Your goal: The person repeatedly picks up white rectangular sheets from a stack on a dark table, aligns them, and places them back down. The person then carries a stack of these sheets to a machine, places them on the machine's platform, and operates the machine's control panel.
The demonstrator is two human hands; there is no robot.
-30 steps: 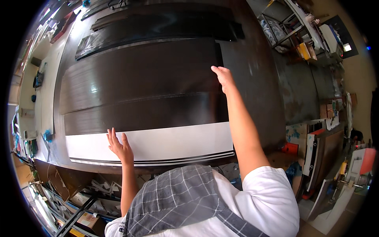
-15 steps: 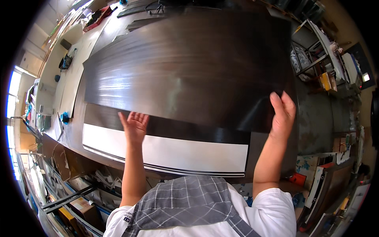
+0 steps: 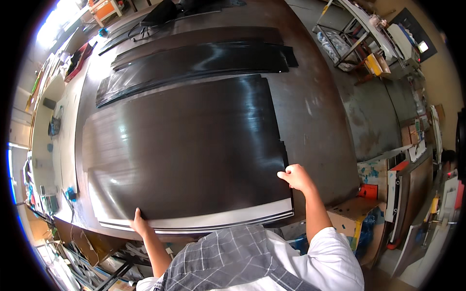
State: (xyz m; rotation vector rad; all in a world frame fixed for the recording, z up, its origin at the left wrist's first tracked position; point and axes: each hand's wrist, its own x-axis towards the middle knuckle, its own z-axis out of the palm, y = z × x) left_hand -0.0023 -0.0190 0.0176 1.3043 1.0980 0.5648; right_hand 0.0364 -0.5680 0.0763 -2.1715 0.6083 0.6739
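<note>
Two hands (image 3: 297,177) at large dark sheet (image 3: 184,145), mid-tabletop (image 3: 323,169), overlapping white sheet (image 3: 218,219) on near side. Left hand (image 3: 141,225) at near edge, thumb upright; other fingers hidden, can't tell how closed. Right hand bent inward, fingers curled tight, pinching right edge.

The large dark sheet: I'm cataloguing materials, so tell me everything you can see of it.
The large dark sheet is thin, brown-black and glossy, with streaky reflections, perhaps plastic. Broad and four-sided, it spreads over the table, partly covering a white sheet with dark stripes. The right hand seems to pinch its right edge; the left hand meets its near edge, thumb on top.
</note>
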